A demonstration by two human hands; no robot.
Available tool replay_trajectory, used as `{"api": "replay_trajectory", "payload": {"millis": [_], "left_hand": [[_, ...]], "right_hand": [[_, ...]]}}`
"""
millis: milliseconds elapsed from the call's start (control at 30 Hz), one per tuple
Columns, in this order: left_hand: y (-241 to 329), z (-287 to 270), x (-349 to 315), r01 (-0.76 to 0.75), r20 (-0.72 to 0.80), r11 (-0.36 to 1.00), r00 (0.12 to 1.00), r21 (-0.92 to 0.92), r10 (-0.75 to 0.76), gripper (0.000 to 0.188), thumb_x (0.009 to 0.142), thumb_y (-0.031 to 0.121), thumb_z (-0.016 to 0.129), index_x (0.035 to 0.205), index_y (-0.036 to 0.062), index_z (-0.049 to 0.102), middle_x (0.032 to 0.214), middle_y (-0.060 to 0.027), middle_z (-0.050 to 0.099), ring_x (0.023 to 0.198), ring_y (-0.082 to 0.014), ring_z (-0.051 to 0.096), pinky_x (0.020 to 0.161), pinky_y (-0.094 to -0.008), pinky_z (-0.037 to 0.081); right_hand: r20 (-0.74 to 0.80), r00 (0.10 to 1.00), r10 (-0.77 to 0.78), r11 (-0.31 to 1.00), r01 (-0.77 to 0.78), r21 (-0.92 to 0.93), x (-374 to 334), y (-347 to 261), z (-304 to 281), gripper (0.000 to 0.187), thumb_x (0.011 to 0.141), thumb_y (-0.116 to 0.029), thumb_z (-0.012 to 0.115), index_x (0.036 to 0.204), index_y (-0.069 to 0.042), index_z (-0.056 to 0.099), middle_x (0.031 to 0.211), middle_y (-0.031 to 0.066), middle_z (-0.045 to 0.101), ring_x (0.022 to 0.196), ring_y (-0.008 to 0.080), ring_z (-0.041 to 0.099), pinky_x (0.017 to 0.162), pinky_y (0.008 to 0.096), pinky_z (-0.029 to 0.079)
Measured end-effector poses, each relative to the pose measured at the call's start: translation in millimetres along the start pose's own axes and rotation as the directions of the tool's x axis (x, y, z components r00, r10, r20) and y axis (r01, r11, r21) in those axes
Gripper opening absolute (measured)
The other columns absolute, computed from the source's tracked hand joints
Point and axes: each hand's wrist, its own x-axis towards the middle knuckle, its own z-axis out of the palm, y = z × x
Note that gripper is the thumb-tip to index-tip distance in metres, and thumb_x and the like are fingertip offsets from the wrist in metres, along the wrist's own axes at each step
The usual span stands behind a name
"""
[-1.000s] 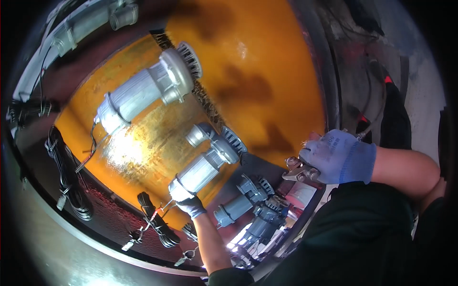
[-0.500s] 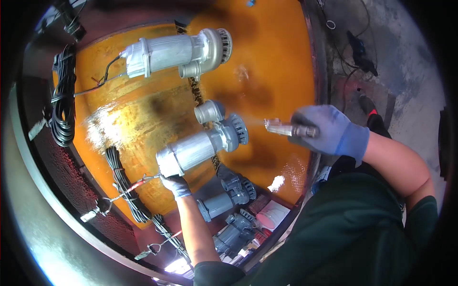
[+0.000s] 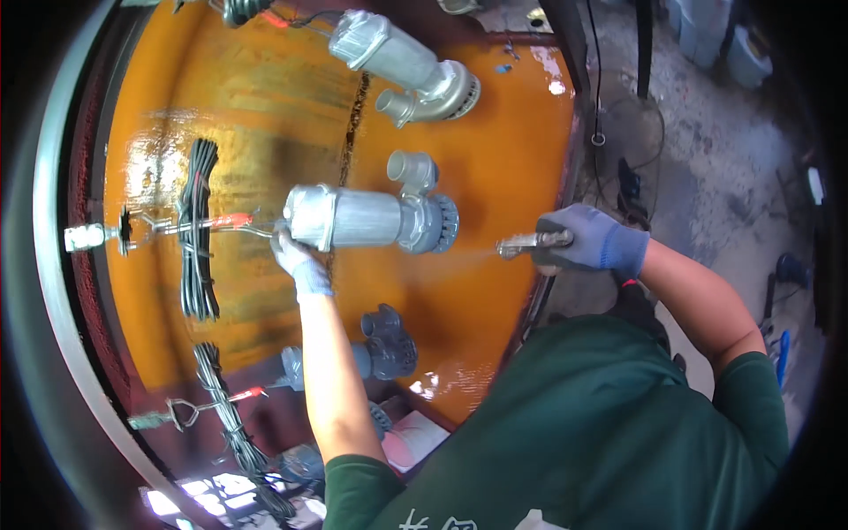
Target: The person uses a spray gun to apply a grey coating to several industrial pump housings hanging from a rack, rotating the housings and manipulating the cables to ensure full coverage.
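Observation:
My gloved left hand point(image 3: 303, 263) is closed at the left end of a silver submersible pump point(image 3: 367, 218), where its wires come out; some fingertips are hidden behind the pump. The pump's round outlet points away from me, and its dark slotted base faces right. In my gloved right hand point(image 3: 587, 238) is a metal spray gun point(image 3: 530, 243), its nozzle pointing left toward the base. A thin pale mist leaves the nozzle just below the base. The gun and the pump do not touch.
A second silver pump point(image 3: 397, 66) is farther off, and a dark grey pump point(image 3: 353, 358) is nearer. Black cable coils point(image 3: 199, 230) and wire hooks point(image 3: 181, 413) are along the left, beside a metal rail point(image 3: 55, 238). Behind the pumps is a glossy orange panel point(image 3: 503, 168).
The view has shifted and turned. The pump now looks more level, and the mist crosses below its base instead of above. Both hands keep their hold.

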Motion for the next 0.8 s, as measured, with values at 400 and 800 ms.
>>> {"api": "replay_trajectory", "payload": {"millis": [400, 800], "left_hand": [[4, 19, -25, -0.273, -0.173, 0.948, 0.938, 0.163, 0.3, 0.028, 0.105, 0.022, 0.067, 0.108, -0.0044, 0.059, 0.098, -0.0086, 0.063, 0.089, -0.0177, 0.058, 0.076, -0.0373, 0.05], [0, 2, 11, -0.174, -0.088, 0.984, 0.98, 0.033, 0.176, 0.021, 0.107, 0.011, 0.05, 0.118, -0.002, 0.062, 0.107, -0.0124, 0.07, 0.093, -0.0217, 0.067, 0.083, -0.0372, 0.057]], "right_hand": [[0.082, 0.994, 0.065, 0.997, -0.062, -0.039, -8, -77, -16, 0.026, 0.096, -0.029, 0.078, 0.102, -0.005, 0.07, 0.087, 0.0185, 0.073, 0.083, 0.0371, 0.075, 0.075, 0.0439, 0.056], [0.131, 0.987, -0.092, 0.956, 0.125, -0.265, 29, -118, -8, 0.024, 0.094, -0.025, 0.077, 0.101, -0.005, 0.065, 0.088, 0.0191, 0.07, 0.084, 0.0419, 0.07, 0.074, 0.0493, 0.054]]}}
